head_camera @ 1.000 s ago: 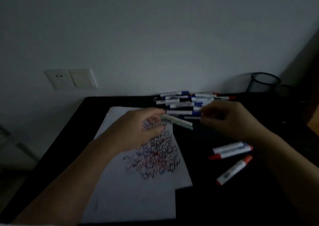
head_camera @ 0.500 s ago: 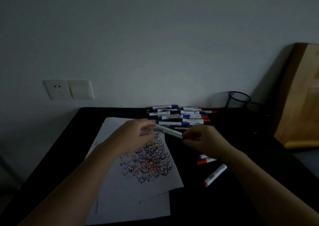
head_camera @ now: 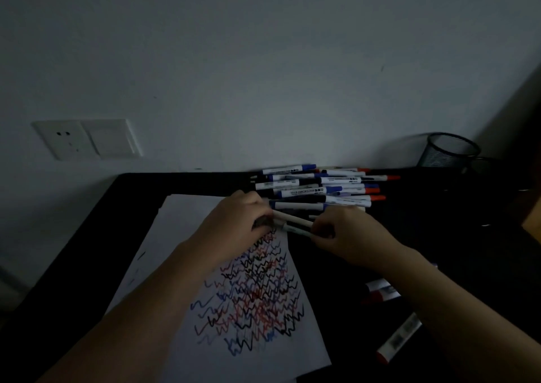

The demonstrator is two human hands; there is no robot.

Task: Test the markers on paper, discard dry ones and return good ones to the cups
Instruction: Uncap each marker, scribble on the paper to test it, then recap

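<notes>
My left hand [head_camera: 234, 224] and my right hand [head_camera: 348, 236] both grip a pair of white markers [head_camera: 294, 224] held side by side between them, just above the top edge of the scribbled paper [head_camera: 257, 303]. The left hand holds their left ends, the right hand pinches the right ends. The paper bears red, blue and black zigzag lines. A pile of white markers [head_camera: 319, 186] with blue and red caps lies behind the hands near the wall. A black mesh cup [head_camera: 448, 151] stands at the back right.
Three markers [head_camera: 380, 292] with red ends lie on the black table [head_camera: 102, 236] to the right, partly under my right forearm. A wall socket and switch [head_camera: 87, 139] sit at the left. A wooden edge shows at the far right.
My right hand came in from the marker pile and closed on the right ends of the markers held by my left hand. The view shifted, and both hands stay close together.
</notes>
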